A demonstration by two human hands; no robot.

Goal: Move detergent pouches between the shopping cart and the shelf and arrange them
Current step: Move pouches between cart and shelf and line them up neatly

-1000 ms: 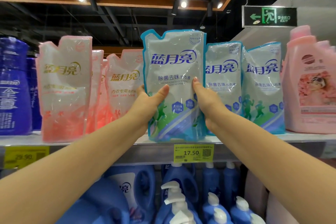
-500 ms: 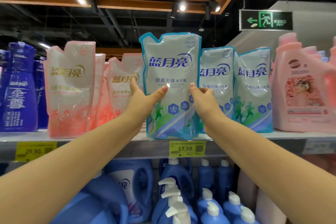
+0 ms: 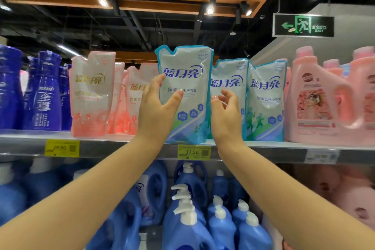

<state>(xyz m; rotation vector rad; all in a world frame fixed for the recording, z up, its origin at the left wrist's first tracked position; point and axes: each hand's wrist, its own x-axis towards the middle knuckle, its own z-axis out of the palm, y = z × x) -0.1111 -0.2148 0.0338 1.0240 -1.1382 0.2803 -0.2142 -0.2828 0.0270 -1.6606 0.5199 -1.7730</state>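
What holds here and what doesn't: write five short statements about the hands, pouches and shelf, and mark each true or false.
1. The front blue pouch stands upright on the shelf. True.
2. The yellow tag just below that pouch reads 29.90. False: it reads 17.50.
3. Pink pouches stand on the same shelf, toward the picture's left of the blue one. True.
4. The right hand grips a pink bottle. False: it holds nothing, and its fingers hang loosely curled beside the blue pouch.
5. The pump bottles on the level below are blue. True.
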